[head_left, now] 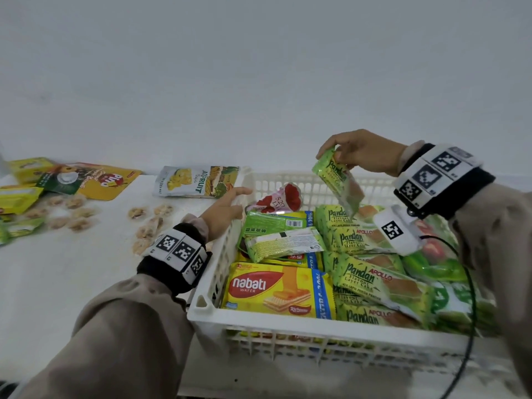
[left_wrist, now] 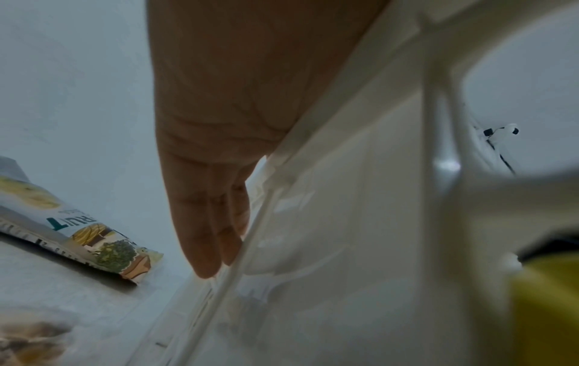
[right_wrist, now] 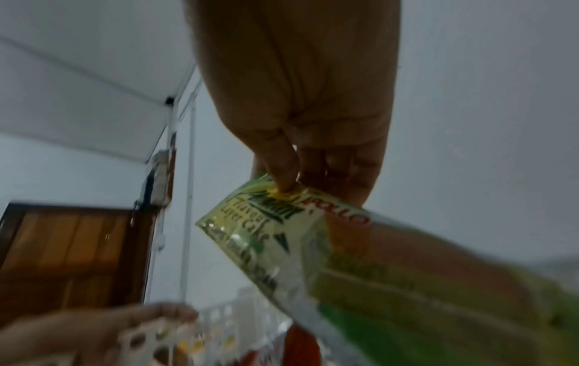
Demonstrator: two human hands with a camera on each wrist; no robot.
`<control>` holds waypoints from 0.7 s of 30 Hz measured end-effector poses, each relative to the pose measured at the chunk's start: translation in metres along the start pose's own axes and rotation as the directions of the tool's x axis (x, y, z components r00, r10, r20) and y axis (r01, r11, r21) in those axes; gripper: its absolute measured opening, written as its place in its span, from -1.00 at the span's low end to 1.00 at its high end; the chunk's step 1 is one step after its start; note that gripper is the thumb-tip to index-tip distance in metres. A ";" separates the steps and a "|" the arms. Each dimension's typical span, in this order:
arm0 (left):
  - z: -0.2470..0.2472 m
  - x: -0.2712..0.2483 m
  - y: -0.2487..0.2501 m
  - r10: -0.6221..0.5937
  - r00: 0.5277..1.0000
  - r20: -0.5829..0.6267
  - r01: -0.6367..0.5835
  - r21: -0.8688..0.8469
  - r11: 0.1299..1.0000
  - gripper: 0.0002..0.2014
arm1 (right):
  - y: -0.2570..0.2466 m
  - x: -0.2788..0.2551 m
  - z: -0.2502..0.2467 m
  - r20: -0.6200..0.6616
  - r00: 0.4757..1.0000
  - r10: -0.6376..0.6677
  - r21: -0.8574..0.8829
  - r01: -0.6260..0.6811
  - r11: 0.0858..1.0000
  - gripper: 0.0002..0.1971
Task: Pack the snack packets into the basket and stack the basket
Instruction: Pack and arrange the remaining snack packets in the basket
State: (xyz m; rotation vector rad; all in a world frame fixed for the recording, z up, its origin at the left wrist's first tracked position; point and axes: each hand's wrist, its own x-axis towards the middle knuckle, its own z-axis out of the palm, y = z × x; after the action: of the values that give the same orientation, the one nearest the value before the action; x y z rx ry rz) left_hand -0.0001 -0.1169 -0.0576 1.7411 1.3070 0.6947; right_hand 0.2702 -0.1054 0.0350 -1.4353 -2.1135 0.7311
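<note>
A white slatted basket stands on the table, filled with several packets: a yellow Nabati wafer pack, green Pandan cake packets and a red-and-white packet. My right hand pinches one green Pandan cake packet by its top end, and it hangs tilted above the basket's far side. In the right wrist view thumb and fingers pinch that packet. My left hand rests with straight fingers against the basket's left rim.
On the table to the left lie a jackfruit chips pouch, a yellow Pino pouch, yellow and green packets and several loose clear-wrapped snacks. A white wall stands behind. A black cable runs from my right wrist.
</note>
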 end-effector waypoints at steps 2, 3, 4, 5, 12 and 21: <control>0.000 0.000 0.000 -0.005 1.000 -0.001 0.005 0.010 1.000 -0.47 | 0.003 0.000 0.005 0.071 0.997 -0.011 -0.221 0.027 0.975 -0.64; 0.000 0.000 0.000 -0.008 1.000 0.002 0.008 0.015 1.000 -0.47 | 0.004 -0.001 0.009 0.110 0.994 0.018 -0.319 0.018 0.948 -0.64; 0.000 -0.001 0.001 -0.012 1.000 0.004 0.012 0.019 1.000 -0.47 | 0.006 -0.001 0.014 0.134 0.990 0.053 -0.404 0.006 0.915 -0.64; 0.000 -0.001 0.001 -0.016 1.000 0.005 0.016 0.019 1.000 -0.48 | 0.009 0.000 0.019 0.149 0.985 0.083 -0.475 -0.002 0.880 -0.63; 0.001 -0.003 0.003 -0.037 0.999 0.005 0.037 0.017 0.999 -0.50 | 0.034 0.003 0.041 0.176 0.960 0.217 -0.632 -0.059 0.773 -0.52; 0.000 -0.001 0.001 -0.018 1.000 -0.005 0.018 0.028 0.999 -0.51 | 0.053 -0.014 0.022 0.205 0.909 0.364 -0.588 -0.183 0.788 -0.35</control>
State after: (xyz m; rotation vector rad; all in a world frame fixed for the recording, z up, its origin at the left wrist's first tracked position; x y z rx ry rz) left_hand 0.0001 -0.1179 -0.0564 1.7492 1.3397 0.6736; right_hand 0.2964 -0.1059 -0.0181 -2.0994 -2.5256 0.4709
